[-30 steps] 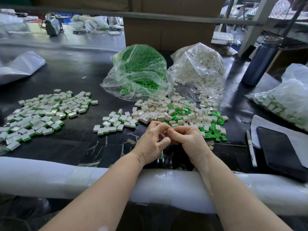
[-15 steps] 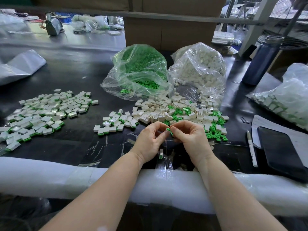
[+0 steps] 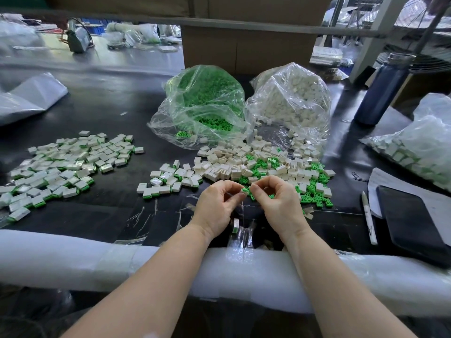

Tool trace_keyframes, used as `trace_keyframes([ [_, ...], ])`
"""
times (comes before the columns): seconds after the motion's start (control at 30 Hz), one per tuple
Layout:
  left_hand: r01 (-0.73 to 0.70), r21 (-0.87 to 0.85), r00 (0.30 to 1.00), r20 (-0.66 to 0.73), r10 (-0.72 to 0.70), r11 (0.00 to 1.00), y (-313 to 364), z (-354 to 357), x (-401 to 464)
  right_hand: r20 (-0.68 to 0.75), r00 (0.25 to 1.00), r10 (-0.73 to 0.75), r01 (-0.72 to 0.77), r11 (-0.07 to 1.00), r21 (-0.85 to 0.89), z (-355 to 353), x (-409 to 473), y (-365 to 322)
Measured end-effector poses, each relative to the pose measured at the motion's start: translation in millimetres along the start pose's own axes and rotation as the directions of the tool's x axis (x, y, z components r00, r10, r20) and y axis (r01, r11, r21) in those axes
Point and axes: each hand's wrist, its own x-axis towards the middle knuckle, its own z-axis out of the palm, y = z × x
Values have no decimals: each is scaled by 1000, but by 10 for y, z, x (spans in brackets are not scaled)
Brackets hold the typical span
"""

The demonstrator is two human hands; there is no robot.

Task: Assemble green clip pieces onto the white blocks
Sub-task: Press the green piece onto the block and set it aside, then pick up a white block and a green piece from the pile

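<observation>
Both hands, left hand (image 3: 217, 206) and right hand (image 3: 278, 203), pinch one green clip (image 3: 244, 190) just before the loose pile of white blocks (image 3: 246, 164).

2 bare forearms entering from the lower edge of the frame, tapering upward to the wrists just below the centre. No sleeves, gloves, watch, rings or bracelets visible on either arm. Left hand (image 3: 218, 208) at centre left, right hand (image 3: 279, 203) at centre right, each with 5 uncovered digits. Fingernails short and unpainted where visible. Faint skin creases across both wrists. Upper arms and remainder of the body outside the frame.
</observation>
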Motion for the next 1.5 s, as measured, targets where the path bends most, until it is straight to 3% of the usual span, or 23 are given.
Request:
trace_keyframes([
  [0.17,55,-68,962,-262,-71,996,-30,-34,23,-107,994,21,-23,1000,-19,-23,21,13],
  [0.27,64,2,907,-418,-57,998,-52,-68,47,-161,986,52,-60,997,-49,-37,32,28],
  [0.37,118,55,877,-474,-78,991,-72,-96,69,-199,979,53,-72,993,-90,-51,37,36],
  [0.53,247,149,873,-462,-153,957,-118,-86,76,-250,967,54,-107,973,-204,-59,47,66],
  [0.8,282,263,901,-402,-161,923,-132,-60,79,-236,971,44,-130,922,-365,-58,42,72],
  [1.0,231,340,935,-336,-112,912,-86,-44,45,-194,981,-7,-91,866,-492,-46,37,79],
  [1.3,13,465,962,-247,116,885,-29,22,-18,18,1000,13,5,641,-768,43,41,72],
  [1.5,-31,481,975,-180,133,876,-39,34,-19,-22,999,-31,4,658,-753,37,41,96],
])
